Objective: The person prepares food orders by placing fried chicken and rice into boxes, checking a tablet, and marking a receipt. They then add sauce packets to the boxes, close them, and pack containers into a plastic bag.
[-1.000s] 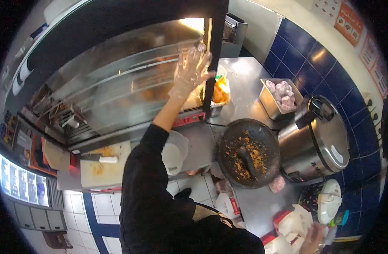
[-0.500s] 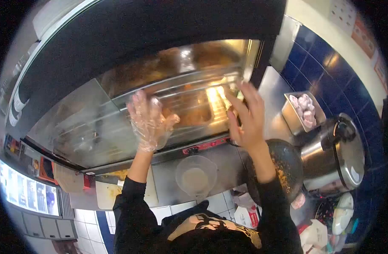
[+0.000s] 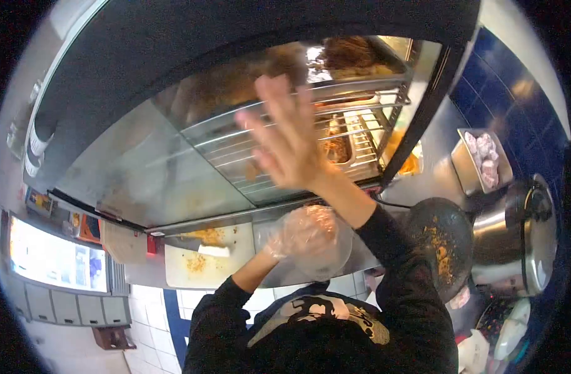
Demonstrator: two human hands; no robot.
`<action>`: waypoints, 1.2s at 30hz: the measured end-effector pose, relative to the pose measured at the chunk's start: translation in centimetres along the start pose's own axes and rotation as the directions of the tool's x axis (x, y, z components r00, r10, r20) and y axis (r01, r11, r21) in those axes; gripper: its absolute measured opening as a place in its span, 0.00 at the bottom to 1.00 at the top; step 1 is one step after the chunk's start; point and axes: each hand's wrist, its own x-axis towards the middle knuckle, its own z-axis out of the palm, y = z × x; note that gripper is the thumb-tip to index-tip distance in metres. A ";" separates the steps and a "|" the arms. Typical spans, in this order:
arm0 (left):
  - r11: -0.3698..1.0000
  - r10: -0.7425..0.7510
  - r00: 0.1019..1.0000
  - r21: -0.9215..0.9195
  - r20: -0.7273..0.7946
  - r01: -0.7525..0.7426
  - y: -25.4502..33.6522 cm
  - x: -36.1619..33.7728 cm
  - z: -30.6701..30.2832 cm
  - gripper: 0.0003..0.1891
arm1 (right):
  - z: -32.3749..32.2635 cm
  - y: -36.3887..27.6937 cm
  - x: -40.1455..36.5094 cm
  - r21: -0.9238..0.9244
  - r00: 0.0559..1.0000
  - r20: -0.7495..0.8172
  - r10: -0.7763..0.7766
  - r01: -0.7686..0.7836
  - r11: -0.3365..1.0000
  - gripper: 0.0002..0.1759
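Note:
My bare right hand [image 3: 288,137], fingers spread, is raised in front of the glass front of a heated display cabinet [image 3: 145,171]. Motion blurs its fingertips. Behind it are a wire rack [image 3: 229,153] and a metal tray of browned food [image 3: 338,149]. A clear plastic glove covers my left hand [image 3: 307,230], which is lowered over a translucent round bowl [image 3: 335,258] on the steel counter. Blur and the wrinkled glove obscure its fingers, and I cannot tell whether they hold anything.
On the left lies a white cutting board [image 3: 179,271] with food crumbs and a knife-like white blade [image 3: 213,250]. At right stand a dark pan [image 3: 419,218] with food scraps, a large steel pot [image 3: 500,243] and a metal container [image 3: 465,171] of pale pink pieces.
My left hand has come down from the cabinet front to the bowl. My right hand has moved left across the cabinet front with fingers spread. The view has shifted.

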 end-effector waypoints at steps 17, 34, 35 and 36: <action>0.665 -0.441 0.810 0.465 -0.386 0.584 -3.6 18.4 -1.1 0.20 | -13.0 -0.2 -15.6 0.145 0.644 -0.292 0.708 -0.701 0.698 0.09; 0.614 -0.780 0.444 0.405 0.440 0.677 -7.0 19.6 -9.9 0.35 | -22.5 -18.5 -28.4 0.048 0.233 -0.263 0.936 -0.966 0.254 0.13; 0.700 -0.695 0.511 0.314 0.506 0.642 -7.5 19.7 -9.7 0.30 | -23.3 -19.5 -28.9 0.017 0.267 -0.315 0.911 -0.958 0.287 0.13; 0.772 -0.595 0.583 0.192 0.553 0.606 -8.2 20.2 -9.2 0.25 | -24.0 -20.1 -29.1 -0.023 0.295 -0.368 0.882 -0.951 0.309 0.13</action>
